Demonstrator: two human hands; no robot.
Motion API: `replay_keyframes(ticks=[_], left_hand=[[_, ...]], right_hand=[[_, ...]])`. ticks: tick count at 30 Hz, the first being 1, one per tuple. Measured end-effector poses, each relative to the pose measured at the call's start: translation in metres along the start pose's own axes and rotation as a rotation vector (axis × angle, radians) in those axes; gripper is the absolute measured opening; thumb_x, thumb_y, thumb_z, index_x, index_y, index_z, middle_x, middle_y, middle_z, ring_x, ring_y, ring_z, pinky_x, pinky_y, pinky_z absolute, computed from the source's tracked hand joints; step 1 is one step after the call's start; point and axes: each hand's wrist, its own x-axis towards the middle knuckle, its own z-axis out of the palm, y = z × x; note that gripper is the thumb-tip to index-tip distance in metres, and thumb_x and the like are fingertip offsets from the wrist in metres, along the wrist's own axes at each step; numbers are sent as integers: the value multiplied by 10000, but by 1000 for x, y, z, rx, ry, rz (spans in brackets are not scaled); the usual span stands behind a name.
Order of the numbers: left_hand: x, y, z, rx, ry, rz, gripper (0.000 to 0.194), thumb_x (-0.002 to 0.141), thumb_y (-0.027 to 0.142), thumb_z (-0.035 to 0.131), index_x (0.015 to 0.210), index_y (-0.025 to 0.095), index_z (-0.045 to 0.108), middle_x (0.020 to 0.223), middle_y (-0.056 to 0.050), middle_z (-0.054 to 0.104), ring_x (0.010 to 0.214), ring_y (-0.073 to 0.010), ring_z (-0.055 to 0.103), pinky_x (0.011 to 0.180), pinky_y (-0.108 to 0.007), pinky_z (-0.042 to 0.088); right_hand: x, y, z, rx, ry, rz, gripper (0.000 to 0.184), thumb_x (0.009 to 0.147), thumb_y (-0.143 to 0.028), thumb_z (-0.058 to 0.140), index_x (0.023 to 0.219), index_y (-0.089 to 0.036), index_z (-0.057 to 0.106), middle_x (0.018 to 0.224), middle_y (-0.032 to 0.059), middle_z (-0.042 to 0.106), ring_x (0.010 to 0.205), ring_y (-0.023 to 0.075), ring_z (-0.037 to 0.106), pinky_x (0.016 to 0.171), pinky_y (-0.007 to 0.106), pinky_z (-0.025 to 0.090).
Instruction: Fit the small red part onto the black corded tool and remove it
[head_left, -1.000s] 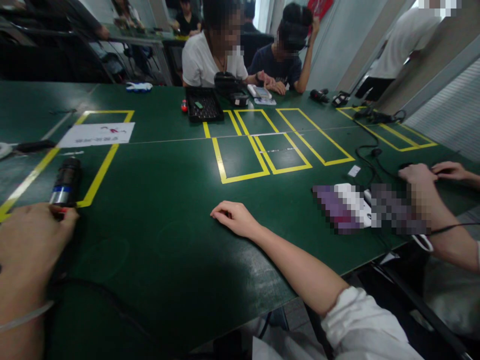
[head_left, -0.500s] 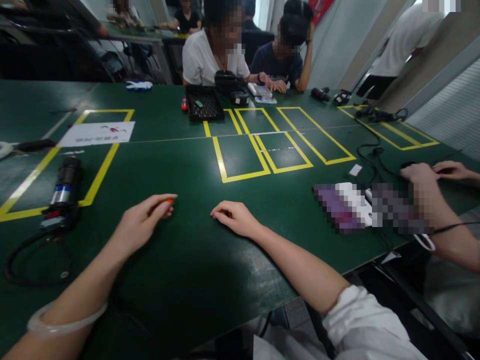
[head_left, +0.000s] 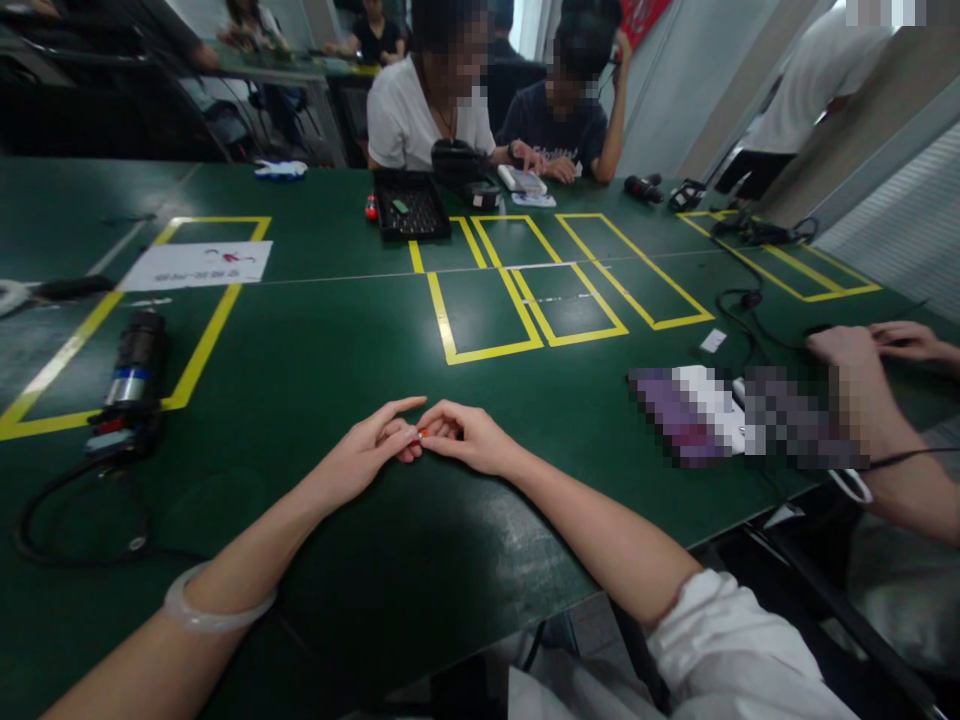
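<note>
Just above the green table, my left hand [head_left: 375,445] and my right hand [head_left: 476,438] meet at the fingertips. Between them shows a small orange-red piece [head_left: 423,434], too small and too covered by fingers to name. My left thumb presses on it while the index finger stretches out past it. The thumb and fingers of my right hand pinch at its other side. A pale bangle [head_left: 217,610] circles my left wrist.
A black cylindrical tool [head_left: 133,365] with a cable lies on the left near a printed white sheet [head_left: 199,265]. Yellow tape [head_left: 495,354] marks rectangles on the green table [head_left: 322,350]. A black tray [head_left: 412,205] stands farther back. Co-workers' hands rest at the far side and right.
My left hand has moved right, carrying the small orange-red piece, and now touches my right hand. My right hand stays nearly in place and has closed its fingertips on the piece.
</note>
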Motion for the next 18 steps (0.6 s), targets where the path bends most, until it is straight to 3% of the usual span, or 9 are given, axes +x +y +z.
replay_keyframes(ticks=[5, 11, 15, 18], left_hand=[[-1, -3, -1, -42, 31, -58, 421, 854, 512, 606, 1037, 133, 608, 898, -74, 674, 837, -188, 646, 807, -342, 526], [-6, -2, -1, 36, 97, 15, 390, 830, 487, 648, 1031, 154, 618, 898, -62, 689, 837, -184, 660, 787, -322, 537], [-8, -6, 0, 217, 101, 136, 371, 855, 511, 612, 1008, 175, 655, 964, -71, 706, 871, -199, 673, 809, -323, 539], [-9, -7, -7, 386, 92, 221, 413, 869, 550, 575, 1054, 193, 666, 1031, -78, 698, 928, -212, 661, 862, -338, 529]], right_hand=[[0, 1, 0, -21, 72, 18, 230, 868, -338, 661, 1018, -176, 598, 814, -16, 604, 683, 86, 537, 650, 216, 441], [2, 2, 3, 36, 94, 41, 311, 839, -361, 700, 1061, -176, 584, 815, -22, 614, 665, 81, 546, 639, 214, 439], [3, -3, 3, 41, 87, 105, 291, 828, -393, 708, 957, -144, 629, 787, -6, 633, 671, 88, 559, 647, 218, 446], [3, -4, 2, -14, 69, 105, 246, 831, -326, 702, 990, -143, 657, 782, -11, 631, 659, 80, 541, 637, 208, 441]])
